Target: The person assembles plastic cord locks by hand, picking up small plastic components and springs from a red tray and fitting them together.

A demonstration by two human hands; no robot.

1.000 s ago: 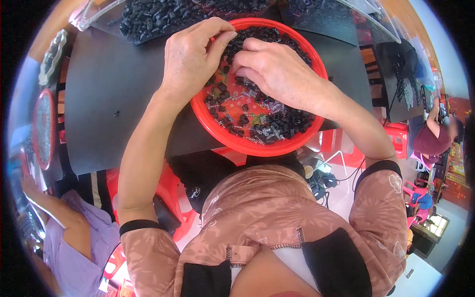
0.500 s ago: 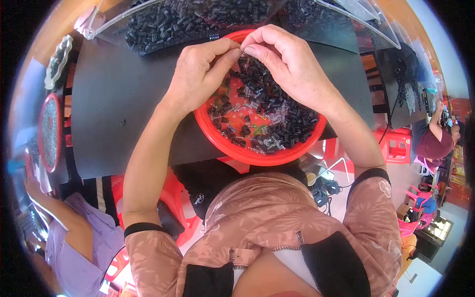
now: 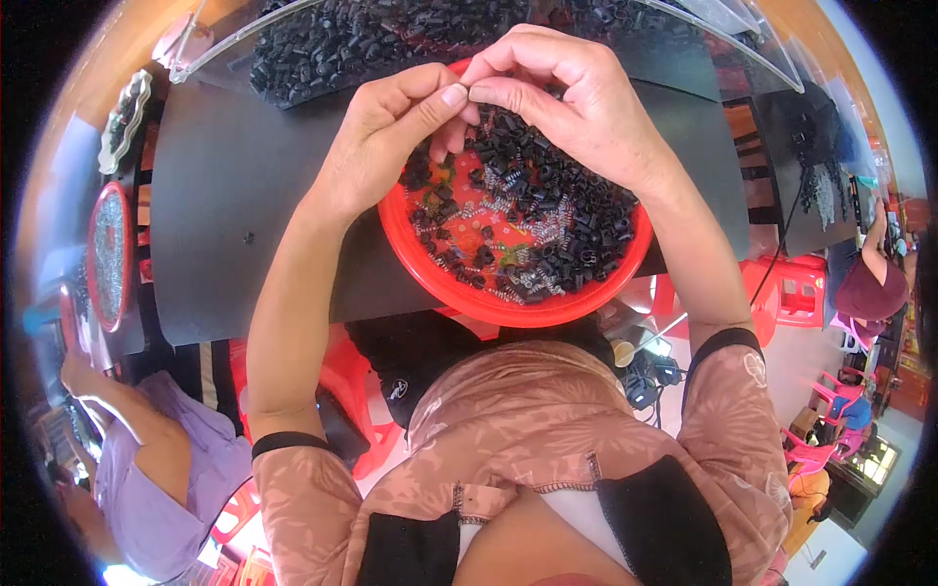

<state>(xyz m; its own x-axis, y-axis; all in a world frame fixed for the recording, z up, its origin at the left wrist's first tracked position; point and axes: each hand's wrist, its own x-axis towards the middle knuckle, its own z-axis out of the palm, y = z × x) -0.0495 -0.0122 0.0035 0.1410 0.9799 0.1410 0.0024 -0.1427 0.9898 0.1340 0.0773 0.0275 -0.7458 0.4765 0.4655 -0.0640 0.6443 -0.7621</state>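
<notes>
Over the far rim of a round red tray [image 3: 459, 298], my left hand [image 3: 396, 127] and my right hand [image 3: 576, 107] meet at the fingertips. Each has thumb and fingers pinched together; whatever lies between them is too small or hidden to name. Inside the tray are many small black plastic parts [image 3: 576, 210], heaped mostly on the right, and small metal springs [image 3: 557, 223] scattered among them. Patches of the tray's patterned red bottom show on the left.
A clear-sided bin of black parts [image 3: 342, 49] stands beyond the tray. One small black piece [image 3: 248, 237] lies on the dark table [image 3: 205, 186]. At left are a red-rimmed tray [image 3: 109, 256] and a person in purple [image 3: 171, 479]; another person [image 3: 870, 288] is far right.
My right hand has lifted from the parts in the tray and joined my left hand at the fingertips. The view has shifted slightly.
</notes>
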